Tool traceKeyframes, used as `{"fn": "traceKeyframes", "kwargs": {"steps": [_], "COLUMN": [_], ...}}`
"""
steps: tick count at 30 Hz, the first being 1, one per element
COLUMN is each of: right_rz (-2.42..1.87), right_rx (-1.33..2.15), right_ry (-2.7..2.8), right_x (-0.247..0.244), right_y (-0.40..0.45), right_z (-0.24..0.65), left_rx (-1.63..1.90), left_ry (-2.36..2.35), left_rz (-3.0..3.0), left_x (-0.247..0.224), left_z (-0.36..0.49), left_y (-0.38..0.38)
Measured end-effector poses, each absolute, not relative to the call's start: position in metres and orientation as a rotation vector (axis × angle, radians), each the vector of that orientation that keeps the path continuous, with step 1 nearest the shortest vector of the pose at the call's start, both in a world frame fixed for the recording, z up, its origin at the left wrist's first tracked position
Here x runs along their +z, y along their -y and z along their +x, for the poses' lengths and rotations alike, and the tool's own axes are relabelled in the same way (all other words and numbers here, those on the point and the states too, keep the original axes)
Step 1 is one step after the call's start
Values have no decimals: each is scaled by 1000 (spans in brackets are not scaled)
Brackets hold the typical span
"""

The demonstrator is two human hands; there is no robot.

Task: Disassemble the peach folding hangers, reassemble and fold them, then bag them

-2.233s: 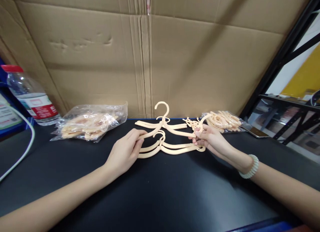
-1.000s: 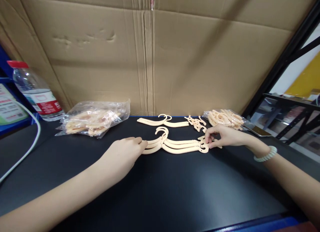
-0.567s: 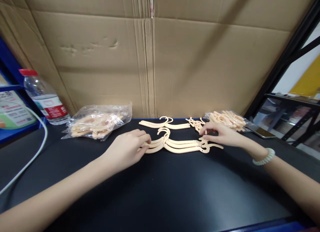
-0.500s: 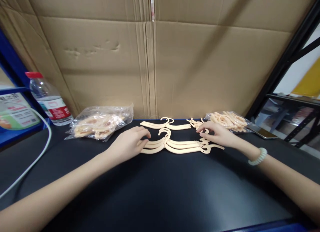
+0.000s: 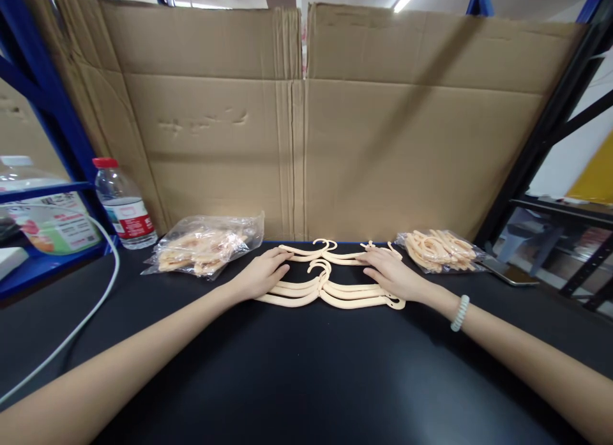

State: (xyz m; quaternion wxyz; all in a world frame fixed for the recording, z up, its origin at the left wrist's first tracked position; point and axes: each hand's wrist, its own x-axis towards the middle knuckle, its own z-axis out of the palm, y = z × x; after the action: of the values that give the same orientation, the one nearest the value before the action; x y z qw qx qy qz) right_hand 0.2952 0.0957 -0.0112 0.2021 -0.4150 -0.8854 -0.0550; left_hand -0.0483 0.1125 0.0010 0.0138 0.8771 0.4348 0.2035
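Observation:
Cream plastic clothes hangers lie on the black table in two groups, hooks toward the cardboard. In the back group (image 5: 340, 258), my left hand (image 5: 261, 276) has its fingertips at the left end, with the thumb held apart. My right hand (image 5: 395, 276) reaches its stretched fingers over the right end of that same group, palm down. The front group (image 5: 292, 301), several hangers overlapping, spreads between my two wrists; its left end is partly behind my left hand. Small cream pieces (image 5: 370, 245) behind my right hand are mostly hidden by it.
A clear bag of cream parts (image 5: 201, 246) lies at the back left, another bag (image 5: 438, 250) at the back right beside a phone (image 5: 510, 271). A water bottle (image 5: 127, 209) and a white cable (image 5: 103, 288) are on the left. Cardboard (image 5: 421, 151) walls off the back.
My view has tilted up. Both hands have come to the back hangers' ends, the right moving left with its fingers now stretched flat. A thin cream piece near my right hand no longer shows.

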Motion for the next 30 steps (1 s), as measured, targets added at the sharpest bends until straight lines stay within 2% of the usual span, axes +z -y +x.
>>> {"fn": "traceKeyframes", "kwargs": {"steps": [14, 22, 26, 30], "right_rz": [-1129, -837, -983, -1165], "right_rx": [-215, -198, -86, -141], "right_ry": [2259, 2097, 2020, 1976], "right_x": [-6, 17, 19, 16], "right_y": [-98, -68, -67, -84], "right_z": [283, 283, 306, 343], "left_rx": [844, 1095, 1095, 1067], "left_ry": [-1424, -1275, -1343, -1339], "left_rz": [2681, 2710, 2613, 2536], "left_x": [12, 26, 26, 21], "left_z": [-39, -31, -29, -29], "left_y": [-103, -65, -52, -50]}}
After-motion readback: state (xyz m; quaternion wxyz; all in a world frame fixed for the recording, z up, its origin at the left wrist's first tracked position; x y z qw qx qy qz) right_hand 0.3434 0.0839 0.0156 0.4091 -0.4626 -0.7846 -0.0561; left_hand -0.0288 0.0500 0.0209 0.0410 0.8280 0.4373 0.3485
